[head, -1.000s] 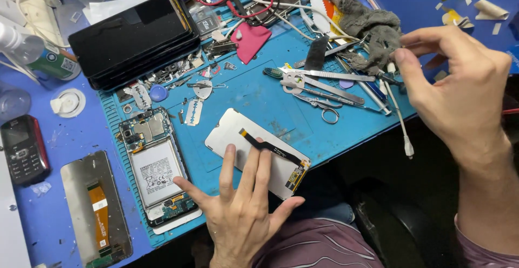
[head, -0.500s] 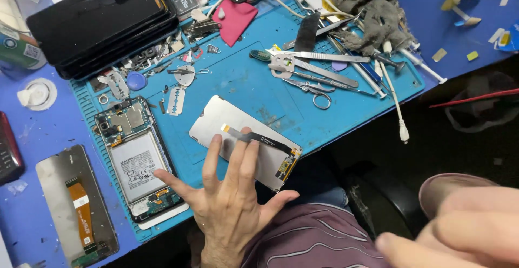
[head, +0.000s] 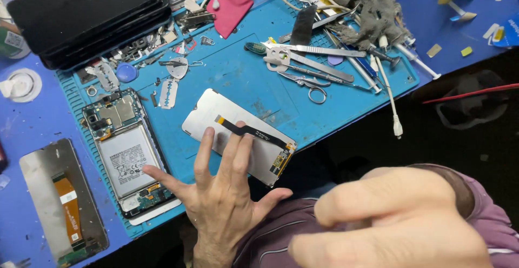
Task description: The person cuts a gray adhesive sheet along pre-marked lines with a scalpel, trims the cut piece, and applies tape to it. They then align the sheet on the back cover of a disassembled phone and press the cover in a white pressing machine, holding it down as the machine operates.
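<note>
A screen panel [head: 240, 135] lies face down at mid-frame on the blue mat [head: 238, 78], pinned flat by the splayed fingers of the left hand [head: 224, 203]; the blurred right hand [head: 389, 225], lower right, hangs loosely open, empty. An opened phone [head: 127, 154] sits left.

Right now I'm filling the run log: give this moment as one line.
left hand: fingers flat on display panel | right hand: blurred, near camera, empty | opened phone: on blue mat

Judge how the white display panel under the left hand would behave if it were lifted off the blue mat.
The display panel looks thin and flat, so probably light and fairly stiff, yet fragile if bent. Its black flex ribbon seems floppy and could snag. The left hand presses it with fingertips only, and it might slide.
</note>
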